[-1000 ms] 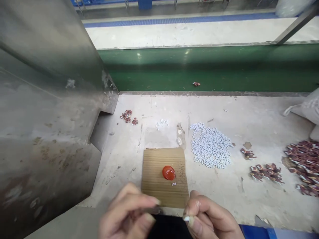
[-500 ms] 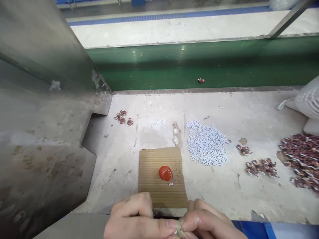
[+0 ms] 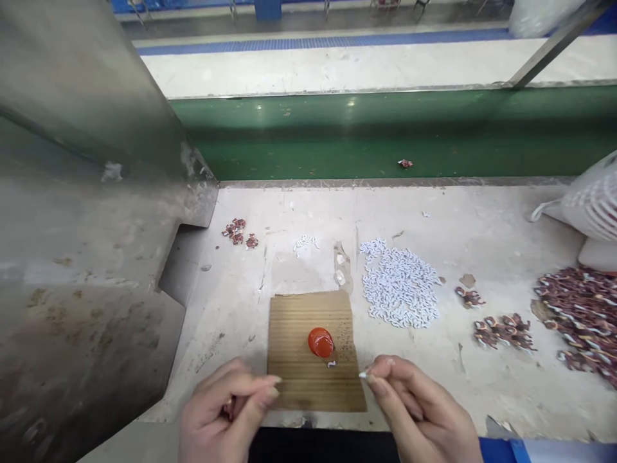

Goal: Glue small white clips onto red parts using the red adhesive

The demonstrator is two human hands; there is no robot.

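The hands have parted: right hand (image 3: 419, 411) now pinches a tiny white piece (image 3: 362, 374) beside the brown cardboard square (image 3: 294, 360); left hand (image 3: 224, 411) curls around a reddish piece (image 3: 229, 409).

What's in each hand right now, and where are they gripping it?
The right hand pinches a small white piece by one end at its fingertips. The left hand curls around a small dark red piece, mostly hidden.

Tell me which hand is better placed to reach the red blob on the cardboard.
Right, probably. The right hand pinches a small white piece at its fingertips, close beside the red blob. The left hand sits farther away, curled around something dark.
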